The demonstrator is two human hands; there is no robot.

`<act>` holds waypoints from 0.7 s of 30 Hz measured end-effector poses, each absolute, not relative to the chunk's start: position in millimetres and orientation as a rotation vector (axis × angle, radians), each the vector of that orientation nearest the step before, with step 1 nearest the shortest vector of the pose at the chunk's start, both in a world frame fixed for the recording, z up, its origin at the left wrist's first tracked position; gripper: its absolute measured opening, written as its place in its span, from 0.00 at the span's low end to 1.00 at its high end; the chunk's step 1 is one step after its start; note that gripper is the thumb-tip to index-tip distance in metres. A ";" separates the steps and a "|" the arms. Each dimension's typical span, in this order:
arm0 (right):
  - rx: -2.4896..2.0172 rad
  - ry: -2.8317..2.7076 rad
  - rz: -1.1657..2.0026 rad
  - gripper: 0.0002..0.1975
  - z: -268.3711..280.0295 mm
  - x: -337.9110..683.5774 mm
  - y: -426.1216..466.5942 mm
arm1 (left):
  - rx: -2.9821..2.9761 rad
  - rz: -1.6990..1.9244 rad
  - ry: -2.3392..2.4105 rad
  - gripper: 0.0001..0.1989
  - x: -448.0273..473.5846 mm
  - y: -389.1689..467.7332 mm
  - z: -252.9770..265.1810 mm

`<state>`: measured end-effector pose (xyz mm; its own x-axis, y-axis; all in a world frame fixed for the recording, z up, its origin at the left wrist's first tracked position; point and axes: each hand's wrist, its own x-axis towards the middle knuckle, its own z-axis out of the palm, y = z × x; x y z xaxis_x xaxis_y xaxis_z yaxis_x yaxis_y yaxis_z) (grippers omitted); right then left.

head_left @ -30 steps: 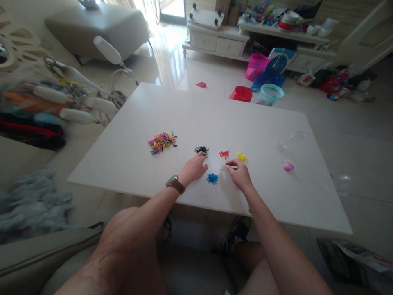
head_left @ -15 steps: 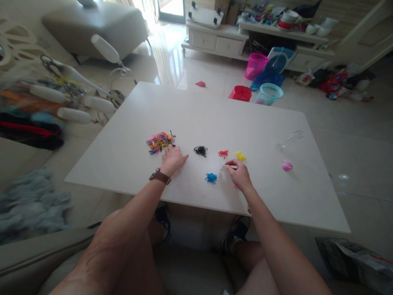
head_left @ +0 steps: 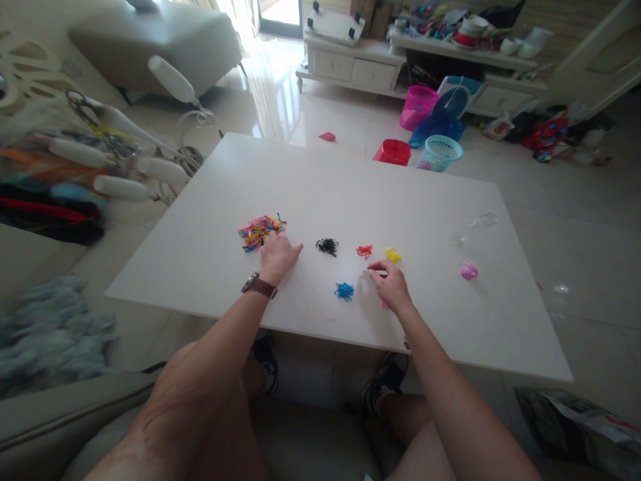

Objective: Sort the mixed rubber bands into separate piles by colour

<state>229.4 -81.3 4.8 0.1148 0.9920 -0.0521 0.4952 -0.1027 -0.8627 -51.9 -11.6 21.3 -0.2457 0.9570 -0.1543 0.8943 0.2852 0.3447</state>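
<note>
My left hand (head_left: 280, 258) reaches over the near edge of a mixed pile of small coloured loops (head_left: 256, 230) that look like rubber bands. Its thumb sticks out to the right, and its fingertips touch the pile, partly hidden behind the hand. My right hand (head_left: 391, 286) hovers in a pinch, thumb against index finger; whatever the tips hold is too small to name. Around it lie sorted heaps: black loops (head_left: 327, 246), red loops (head_left: 364, 251), yellow loops (head_left: 392, 254) and blue loops (head_left: 344, 290). Something pink (head_left: 384, 304) shows partly beneath the right hand.
The white table (head_left: 320, 194) carries a pink round object (head_left: 469, 270) and a clear plastic item (head_left: 483, 224) at the right. Beyond its far edge stand a red stool (head_left: 393, 152), a light blue basket (head_left: 439, 153) and a pink basket (head_left: 418, 107). A metal lamp (head_left: 173, 80) is at the left.
My left hand has shifted slightly left and farther onto the mixed pile. My right hand keeps its pinch in nearly the same spot. The sorted heaps look unchanged.
</note>
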 end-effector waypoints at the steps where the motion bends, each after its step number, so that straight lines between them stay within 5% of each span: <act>1: -1.692 -1.464 0.898 0.08 5.0 229.4 -81.3 | 1.672 0.311 2.228 0.25 -53.4 -10.7 21.7; 11: -1.687 -1.463 0.893 0.08 7.8 227.3 -82.0 | 0.996 1.259 1.630 0.10 -55.4 2.6 16.9; 21: -1.524 -1.498 0.939 0.11 16.4 212.8 -86.7 | 0.791 1.019 0.973 0.19 3.4 -30.9 13.8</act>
<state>212.8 -86.7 16.4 0.0302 0.9994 0.0194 0.4182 0.0050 -0.9084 3.4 -30.9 13.8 0.2052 0.9381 -0.2789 -0.3218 0.3338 0.8860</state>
